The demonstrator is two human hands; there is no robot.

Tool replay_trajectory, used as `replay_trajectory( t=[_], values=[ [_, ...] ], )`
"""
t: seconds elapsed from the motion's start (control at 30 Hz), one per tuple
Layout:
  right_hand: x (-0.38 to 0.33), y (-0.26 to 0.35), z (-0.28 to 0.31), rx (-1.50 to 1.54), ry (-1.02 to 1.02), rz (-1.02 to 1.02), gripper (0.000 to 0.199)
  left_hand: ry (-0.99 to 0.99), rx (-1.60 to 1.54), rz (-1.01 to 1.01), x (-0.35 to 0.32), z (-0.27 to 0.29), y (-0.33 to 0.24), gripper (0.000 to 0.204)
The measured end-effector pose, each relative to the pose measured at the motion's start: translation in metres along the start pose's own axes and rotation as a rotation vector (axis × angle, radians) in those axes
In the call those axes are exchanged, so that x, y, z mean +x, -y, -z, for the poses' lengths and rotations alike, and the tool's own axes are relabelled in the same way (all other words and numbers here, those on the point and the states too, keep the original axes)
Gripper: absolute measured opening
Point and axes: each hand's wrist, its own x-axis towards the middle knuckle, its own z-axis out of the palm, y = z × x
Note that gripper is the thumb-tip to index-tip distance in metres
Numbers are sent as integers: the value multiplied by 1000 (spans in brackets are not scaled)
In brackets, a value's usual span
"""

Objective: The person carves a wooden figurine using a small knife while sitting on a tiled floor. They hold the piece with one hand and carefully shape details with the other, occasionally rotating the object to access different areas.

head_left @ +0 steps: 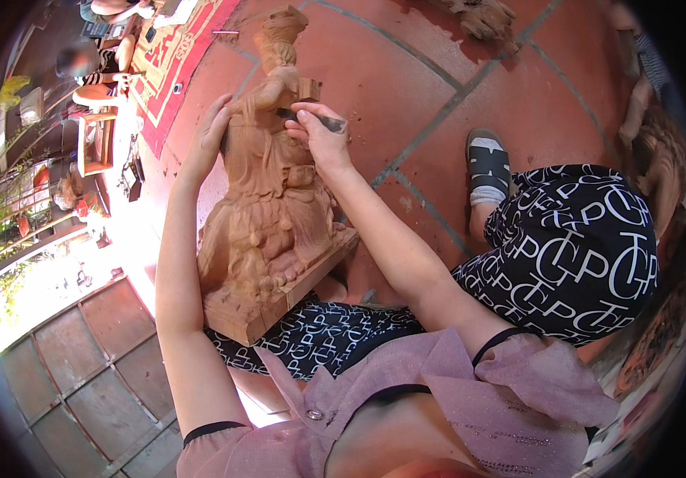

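Observation:
A carved wooden statue (pixel 259 179) of a robed figure leans across my lap, its square base (pixel 279 307) toward me and its head pointing away. My left hand (pixel 217 127) grips the statue's left side near the shoulder, fingers wrapped along the wood. In my right hand (pixel 324 143) a small dark strip or tool (pixel 332 123) is pinched between thumb and fingers, its near end against the figure's chest. Its exact kind cannot be made out. A small block-like part (pixel 308 89) of the carving sticks out just beyond my right fingers.
Red floor tiles (pixel 414 95) spread ahead, with a rough wooden piece (pixel 482 24) at the far edge. A red patterned rug (pixel 179 72) and a seated person (pixel 92 64) are at far left. At right, another person's arm (pixel 638 107) is near a brown carving (pixel 666 151).

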Motion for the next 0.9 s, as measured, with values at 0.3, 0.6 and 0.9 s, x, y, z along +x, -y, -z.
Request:
replay_trajectory(
  t=[0.3,0.6,0.9],
  values=[
    [13,17,22,112,-43,-49,18,30,-23,20,0,-1,1,55],
    [15,4,5,2,-10,1,17,9,-13,23,-2,1,-2,55],
    [26,9,22,192,111,-133,14,17,-18,16,2,3,7,54]
  ],
)
